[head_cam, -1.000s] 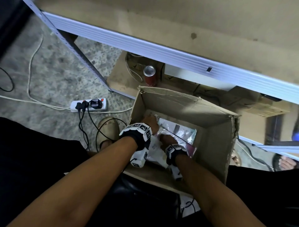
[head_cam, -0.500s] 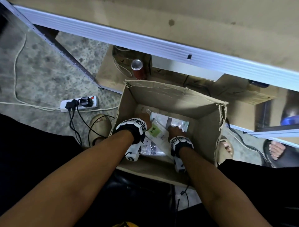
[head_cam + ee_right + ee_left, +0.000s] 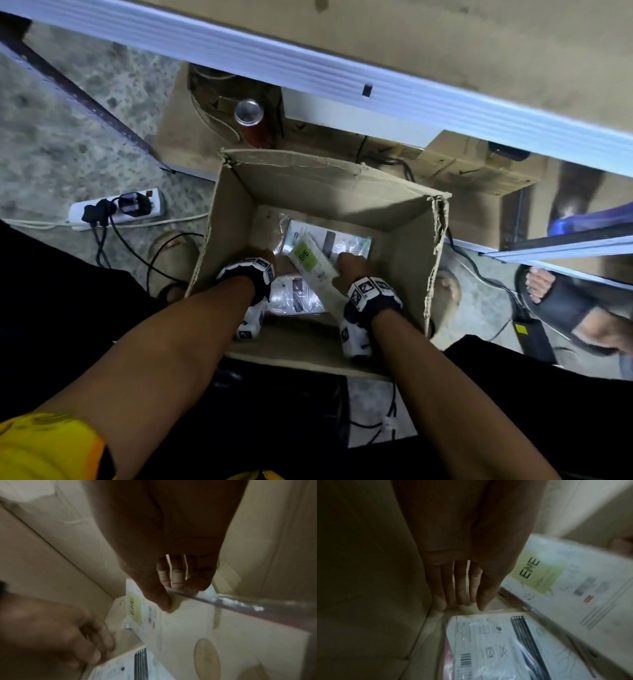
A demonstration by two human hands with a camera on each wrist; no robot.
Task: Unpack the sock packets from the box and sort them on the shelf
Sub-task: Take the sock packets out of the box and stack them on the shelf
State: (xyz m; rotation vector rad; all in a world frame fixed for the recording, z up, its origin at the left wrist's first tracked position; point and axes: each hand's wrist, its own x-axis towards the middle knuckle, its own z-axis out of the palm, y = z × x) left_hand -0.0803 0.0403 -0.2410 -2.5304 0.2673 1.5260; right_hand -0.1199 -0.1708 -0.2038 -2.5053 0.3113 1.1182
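An open cardboard box [image 3: 308,178] stands on the floor below the shelf [image 3: 342,78]. Both my hands are inside it. My right hand [image 3: 346,263] pinches the edge of a sock packet with a green "ENE" label [image 3: 310,265], held tilted above the others; the thumb and fingers [image 3: 171,595] clamp its rim. My left hand [image 3: 260,255] reaches down along the left wall, its straight fingers [image 3: 460,601] touching the box floor beside a flat packet [image 3: 505,642]. Another packet [image 3: 342,240] lies at the far side of the bottom.
A power strip [image 3: 116,209] with plugs and cables lies on the floor to the left. A red can [image 3: 250,113] and flat cartons [image 3: 479,171] sit under the shelf. Another person's sandalled foot [image 3: 548,291] is at the right, my own foot [image 3: 171,260] beside the box.
The green-labelled packet has risen from the pile and tilted up in my right hand. My left hand has stayed low by the left wall. The head view has shifted.
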